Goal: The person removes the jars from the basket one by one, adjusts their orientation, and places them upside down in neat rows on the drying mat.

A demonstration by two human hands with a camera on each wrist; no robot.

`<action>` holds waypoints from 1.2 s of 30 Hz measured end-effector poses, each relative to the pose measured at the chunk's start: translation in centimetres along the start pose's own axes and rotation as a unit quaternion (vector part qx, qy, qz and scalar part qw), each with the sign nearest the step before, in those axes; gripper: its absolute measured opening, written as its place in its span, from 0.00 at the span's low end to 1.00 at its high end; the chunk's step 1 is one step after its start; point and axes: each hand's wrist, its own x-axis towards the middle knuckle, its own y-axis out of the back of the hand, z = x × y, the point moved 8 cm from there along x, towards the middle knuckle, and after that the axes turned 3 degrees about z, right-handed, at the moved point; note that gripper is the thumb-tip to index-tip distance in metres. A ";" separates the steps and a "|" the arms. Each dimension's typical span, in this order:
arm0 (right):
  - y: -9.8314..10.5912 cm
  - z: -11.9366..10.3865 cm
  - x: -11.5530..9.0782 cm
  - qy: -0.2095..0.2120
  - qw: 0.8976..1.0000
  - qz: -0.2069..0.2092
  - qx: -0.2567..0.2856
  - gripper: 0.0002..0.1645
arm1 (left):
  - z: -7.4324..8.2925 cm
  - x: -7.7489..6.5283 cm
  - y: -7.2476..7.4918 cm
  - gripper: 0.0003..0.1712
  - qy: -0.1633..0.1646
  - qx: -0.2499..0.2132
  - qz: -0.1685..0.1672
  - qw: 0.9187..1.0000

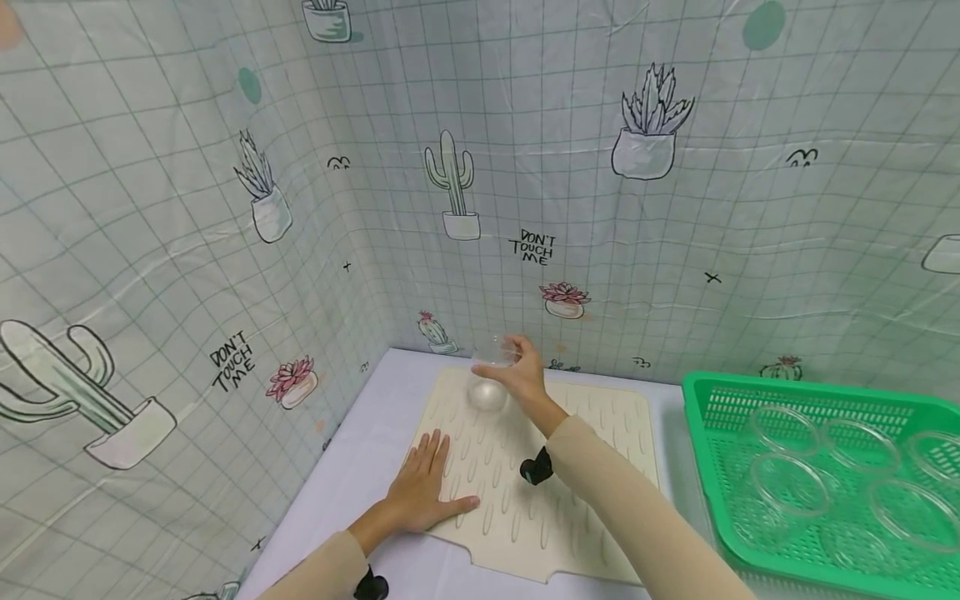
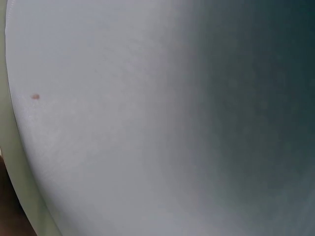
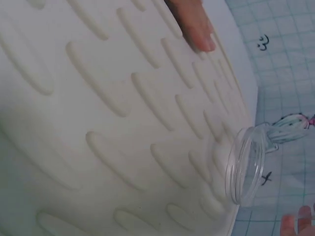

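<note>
My right hand (image 1: pixel 525 379) curls its thumb and fingers round a clear jar (image 1: pixel 493 354) at the far left part of a cream mat (image 1: pixel 600 433) with raised oblong ridges. In the right wrist view, the jar's ringed rim (image 3: pixel 243 164) faces the mat, and fingertips (image 3: pixel 298 223) show at the lower right. Whether the rim touches the mat, I cannot tell. My left hand (image 1: pixel 422 483) lies flat on the mat's left edge, fingers straight and thumb spread. Only a blurred pale surface (image 2: pixel 98 123) fills most of the left wrist view.
To the right stands a green plastic basket (image 1: pixel 697 417) holding several clear round-rimmed jars (image 1: pixel 791 483). A white-covered table (image 1: pixel 330 492) lies under the mat. Grid-patterned sheets (image 1: pixel 585 192) printed with cacti hang close behind and at the left.
</note>
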 end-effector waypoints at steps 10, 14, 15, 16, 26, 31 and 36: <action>-0.8 0.3 -0.3 -0.002 0.998 -0.017 -0.062 0.55 | -0.1 0.2 -0.7 0.65 0.006 0.008 -0.005 1.000; -1.2 0.1 -0.6 0.016 0.997 -0.012 -0.074 0.54 | -0.1 0.3 -0.8 0.65 0.006 0.009 -0.004 1.000; -1.4 0.0 -0.6 0.018 0.997 -0.012 -0.077 0.54 | -0.1 0.2 -0.7 0.64 0.006 0.008 -0.003 1.000; -1.6 0.0 -0.7 0.019 0.996 -0.013 -0.082 0.54 | -0.1 0.2 -0.7 0.64 0.007 0.007 -0.003 1.000; -2.6 -1.2 -1.6 0.000 0.994 -0.032 -0.103 0.56 | 0.1 -0.4 -0.2 0.62 0.005 -0.005 0.010 1.000; -2.3 -1.6 -1.5 -0.010 0.994 -0.038 -0.101 0.59 | 0.0 -0.4 -0.2 0.63 0.008 -0.001 0.008 1.000; -1.3 -2.4 -1.2 -0.036 0.995 -0.036 -0.086 0.63 | 0.0 0.0 0.0 0.63 0.011 0.006 0.007 1.000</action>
